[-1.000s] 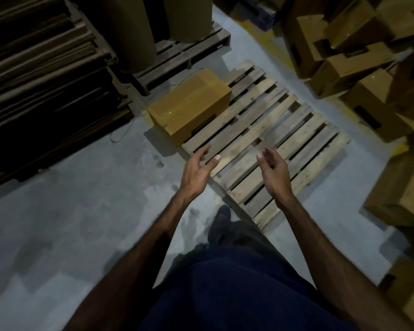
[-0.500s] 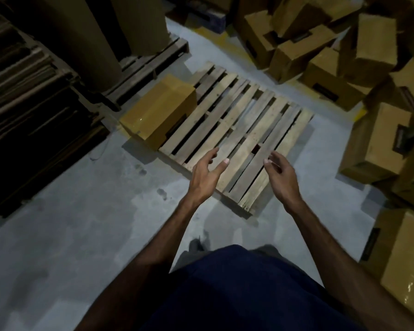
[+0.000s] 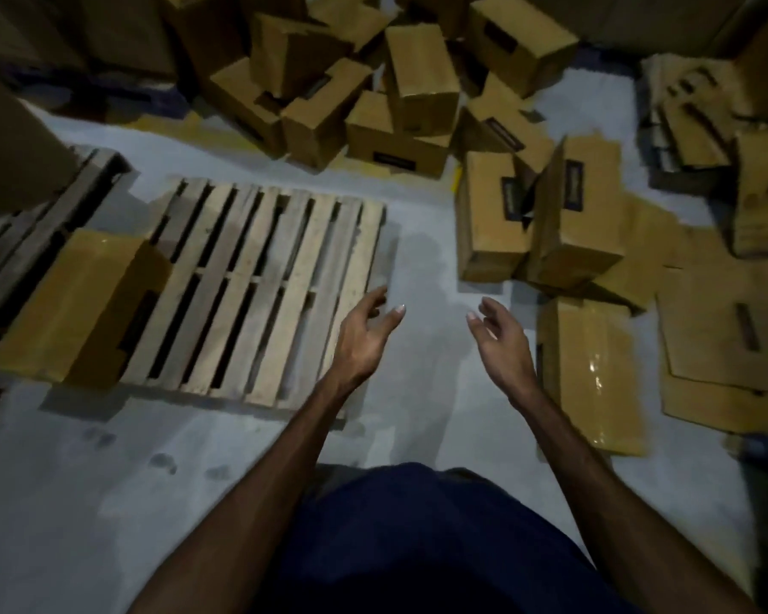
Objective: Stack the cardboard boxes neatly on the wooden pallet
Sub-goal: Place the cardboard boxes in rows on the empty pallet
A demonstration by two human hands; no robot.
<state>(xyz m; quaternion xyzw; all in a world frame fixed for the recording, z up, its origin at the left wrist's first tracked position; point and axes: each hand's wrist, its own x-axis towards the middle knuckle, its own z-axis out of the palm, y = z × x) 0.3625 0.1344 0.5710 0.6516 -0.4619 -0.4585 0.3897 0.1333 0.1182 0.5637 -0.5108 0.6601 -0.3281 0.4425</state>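
Both hands, left (image 3: 364, 339) and right (image 3: 502, 343), spread empty over bare floor (image 3: 422, 268); pallet (image 3: 262, 281) edge left, boxes (image 3: 590, 370) right.

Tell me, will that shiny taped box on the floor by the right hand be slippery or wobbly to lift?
The taped box glints along its tape, so that strip may feel slick; bare cardboard sides probably grip better. It looks long and lies flat, so two hands at the ends should keep it level. The right hand and left hand hold nothing. Weight can't be judged.
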